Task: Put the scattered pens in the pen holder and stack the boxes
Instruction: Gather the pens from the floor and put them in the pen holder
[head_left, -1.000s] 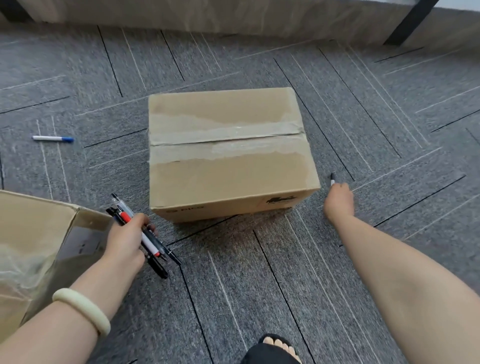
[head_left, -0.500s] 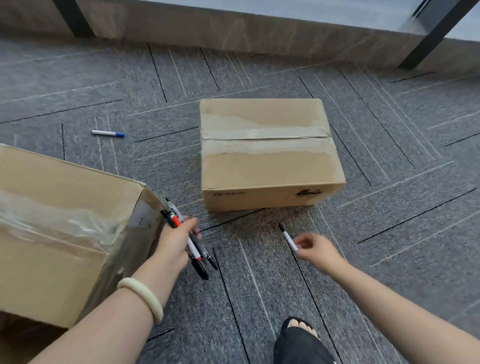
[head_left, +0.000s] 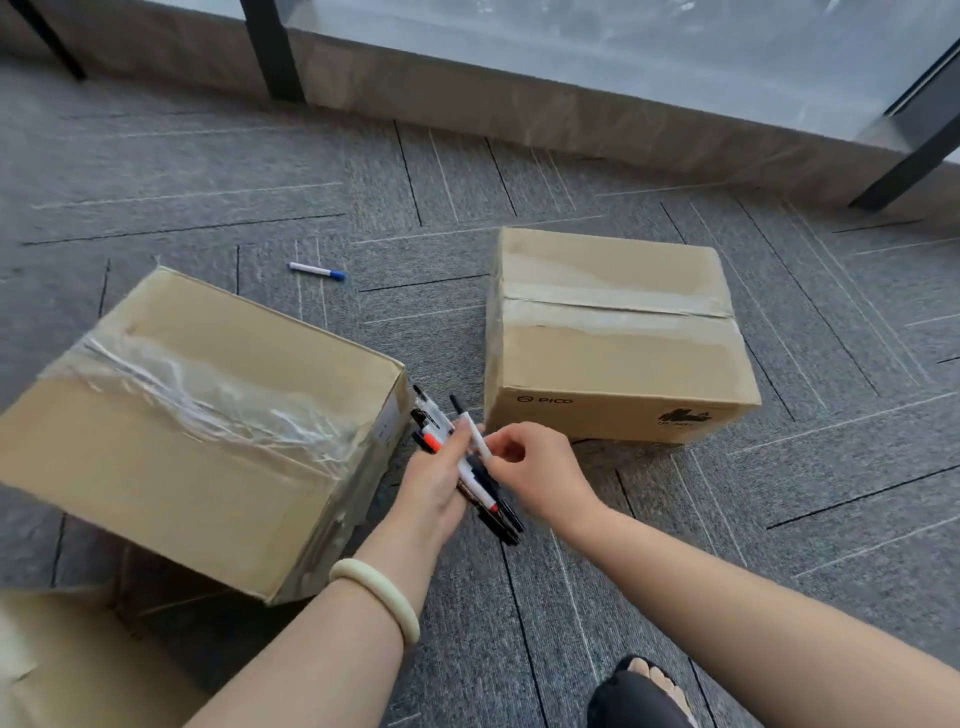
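The right hand (head_left: 530, 467) has brought its pen (head_left: 475, 434) to the left hand's (head_left: 439, 478) bundle.

Both forearms are bare, with no sleeve showing anywhere along them; the left hand (head_left: 434, 480) and the right hand (head_left: 540, 470) wear no glove and no ring that can be made out; a smooth, rounded bangle (head_left: 375, 596) of pale cream colour, thick and plain, circles the left wrist; at the bottom edge a foot (head_left: 641, 696) shows in a black open-toed shoe, its toes uncovered at the front; the shoe's upper is dark and unmarked.
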